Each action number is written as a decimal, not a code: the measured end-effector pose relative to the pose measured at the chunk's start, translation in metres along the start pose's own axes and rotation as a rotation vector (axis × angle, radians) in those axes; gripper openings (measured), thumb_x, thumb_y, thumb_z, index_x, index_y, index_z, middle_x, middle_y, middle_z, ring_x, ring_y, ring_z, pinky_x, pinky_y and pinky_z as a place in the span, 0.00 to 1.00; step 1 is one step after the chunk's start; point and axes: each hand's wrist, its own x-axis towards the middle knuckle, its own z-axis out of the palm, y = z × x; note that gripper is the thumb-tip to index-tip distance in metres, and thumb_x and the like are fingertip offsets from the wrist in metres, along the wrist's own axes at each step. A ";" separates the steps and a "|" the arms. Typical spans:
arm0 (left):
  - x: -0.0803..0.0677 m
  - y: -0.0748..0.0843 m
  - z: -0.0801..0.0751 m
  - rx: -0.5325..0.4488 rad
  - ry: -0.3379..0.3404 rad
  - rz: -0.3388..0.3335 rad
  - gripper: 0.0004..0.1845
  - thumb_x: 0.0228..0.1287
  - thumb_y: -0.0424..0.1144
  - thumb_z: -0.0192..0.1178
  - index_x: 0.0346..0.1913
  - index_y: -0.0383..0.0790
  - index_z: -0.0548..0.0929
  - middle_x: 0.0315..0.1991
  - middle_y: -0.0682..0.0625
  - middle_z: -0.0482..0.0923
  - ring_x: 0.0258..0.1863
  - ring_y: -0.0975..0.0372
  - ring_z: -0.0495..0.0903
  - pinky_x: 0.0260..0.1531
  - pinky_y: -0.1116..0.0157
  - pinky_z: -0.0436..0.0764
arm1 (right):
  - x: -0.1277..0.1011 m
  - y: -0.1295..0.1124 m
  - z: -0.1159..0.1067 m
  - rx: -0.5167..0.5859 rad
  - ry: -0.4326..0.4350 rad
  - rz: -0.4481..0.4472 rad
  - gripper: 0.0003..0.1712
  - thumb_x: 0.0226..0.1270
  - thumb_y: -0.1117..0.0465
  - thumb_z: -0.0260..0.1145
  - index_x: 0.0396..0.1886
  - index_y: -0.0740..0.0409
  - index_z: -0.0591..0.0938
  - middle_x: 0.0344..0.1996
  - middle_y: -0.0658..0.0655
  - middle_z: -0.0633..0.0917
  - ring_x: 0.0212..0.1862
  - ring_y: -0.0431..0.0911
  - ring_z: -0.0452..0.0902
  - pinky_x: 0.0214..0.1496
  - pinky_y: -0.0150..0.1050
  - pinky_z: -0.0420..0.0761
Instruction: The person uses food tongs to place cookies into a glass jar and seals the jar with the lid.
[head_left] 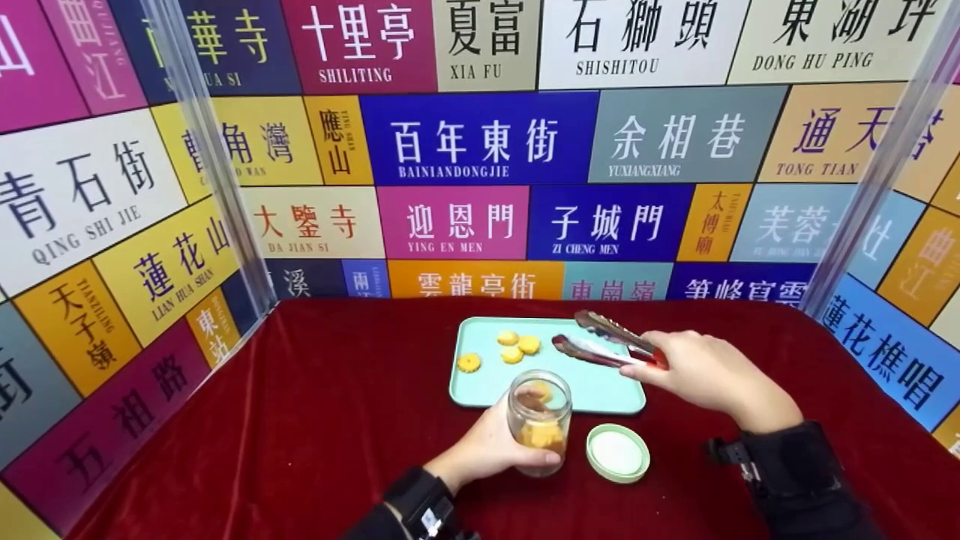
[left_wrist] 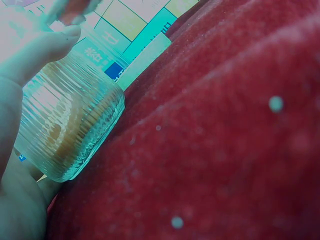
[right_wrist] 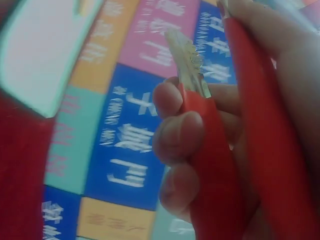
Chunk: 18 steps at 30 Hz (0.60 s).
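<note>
My left hand [head_left: 491, 442] grips a clear glass jar [head_left: 555, 420] that stands upright, its mouth uncovered. Yellow cookies [head_left: 541, 433] lie inside it, and the left wrist view shows the ribbed glass jar [left_wrist: 75, 115] with the thumb over it. Tongs [head_left: 600, 337] with red handles are held in my right hand [head_left: 709, 371]. Their metal tips are spread apart over a mint-green tray [head_left: 592, 397], with nothing between them. Several yellow cookies [head_left: 511, 354] sit on the tray's left half. In the right wrist view, fingers curl round one red tong handle [right_wrist: 215, 160].
A green-rimmed round lid [head_left: 618, 453] lies to the right of the jar, on a dark red cloth [head_left: 337, 405]. Walls of coloured panels with lettering stand behind and at both sides, with clear posts [head_left: 225, 165] at the corners.
</note>
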 end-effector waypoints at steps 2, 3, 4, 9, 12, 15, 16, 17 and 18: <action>0.000 -0.001 0.000 0.006 0.001 -0.003 0.46 0.49 0.38 0.85 0.70 0.40 0.72 0.58 0.52 0.83 0.57 0.62 0.84 0.62 0.64 0.79 | 0.004 0.007 0.009 0.006 -0.021 0.006 0.41 0.70 0.24 0.63 0.56 0.56 0.85 0.30 0.46 0.83 0.31 0.43 0.75 0.34 0.46 0.76; 0.000 -0.002 -0.001 0.007 0.001 -0.003 0.46 0.49 0.38 0.85 0.70 0.40 0.72 0.58 0.52 0.83 0.56 0.62 0.84 0.62 0.64 0.79 | 0.006 0.011 0.014 0.010 -0.031 0.008 0.42 0.69 0.24 0.63 0.58 0.57 0.85 0.32 0.47 0.85 0.32 0.43 0.77 0.36 0.47 0.77; 0.000 -0.002 -0.001 0.008 0.001 0.000 0.46 0.49 0.38 0.85 0.70 0.40 0.72 0.58 0.52 0.83 0.56 0.62 0.84 0.62 0.64 0.79 | 0.008 0.014 0.019 0.014 -0.040 0.008 0.43 0.69 0.25 0.64 0.59 0.58 0.85 0.34 0.48 0.86 0.33 0.43 0.78 0.37 0.48 0.79; 0.001 -0.002 -0.001 0.000 -0.001 -0.001 0.46 0.49 0.39 0.85 0.71 0.40 0.71 0.58 0.52 0.83 0.56 0.62 0.84 0.62 0.64 0.80 | 0.017 0.023 0.040 0.033 -0.085 0.018 0.42 0.69 0.27 0.67 0.60 0.59 0.85 0.38 0.49 0.87 0.36 0.44 0.79 0.41 0.50 0.81; 0.000 -0.001 -0.001 -0.010 0.001 -0.006 0.46 0.49 0.38 0.85 0.71 0.39 0.71 0.58 0.52 0.83 0.56 0.63 0.84 0.62 0.65 0.79 | 0.024 0.022 0.050 0.014 -0.092 0.003 0.37 0.70 0.30 0.68 0.55 0.58 0.86 0.34 0.49 0.85 0.35 0.45 0.79 0.41 0.50 0.81; 0.001 -0.001 -0.001 -0.013 -0.003 -0.001 0.46 0.50 0.37 0.85 0.71 0.38 0.71 0.58 0.52 0.83 0.57 0.63 0.84 0.62 0.65 0.79 | 0.032 0.017 0.057 -0.028 -0.080 -0.027 0.31 0.70 0.32 0.69 0.47 0.56 0.86 0.29 0.47 0.82 0.33 0.46 0.78 0.38 0.50 0.80; 0.001 -0.001 0.000 -0.013 -0.005 0.001 0.46 0.50 0.37 0.85 0.71 0.38 0.71 0.58 0.52 0.82 0.57 0.63 0.84 0.62 0.65 0.79 | 0.036 0.015 0.058 -0.045 -0.074 -0.037 0.29 0.71 0.33 0.69 0.44 0.55 0.85 0.27 0.47 0.81 0.32 0.46 0.78 0.37 0.50 0.80; 0.001 -0.001 0.000 -0.012 -0.007 0.005 0.46 0.50 0.37 0.85 0.71 0.38 0.71 0.58 0.52 0.82 0.57 0.63 0.84 0.62 0.65 0.79 | 0.040 0.014 0.059 -0.060 -0.068 -0.044 0.27 0.71 0.34 0.69 0.41 0.54 0.84 0.26 0.48 0.80 0.30 0.46 0.77 0.35 0.50 0.79; 0.002 -0.001 0.000 -0.013 -0.010 0.010 0.46 0.50 0.37 0.85 0.71 0.37 0.71 0.58 0.52 0.82 0.57 0.62 0.84 0.62 0.65 0.79 | 0.044 0.012 0.059 -0.071 -0.064 -0.047 0.27 0.72 0.34 0.69 0.39 0.53 0.84 0.25 0.48 0.79 0.30 0.46 0.77 0.35 0.49 0.79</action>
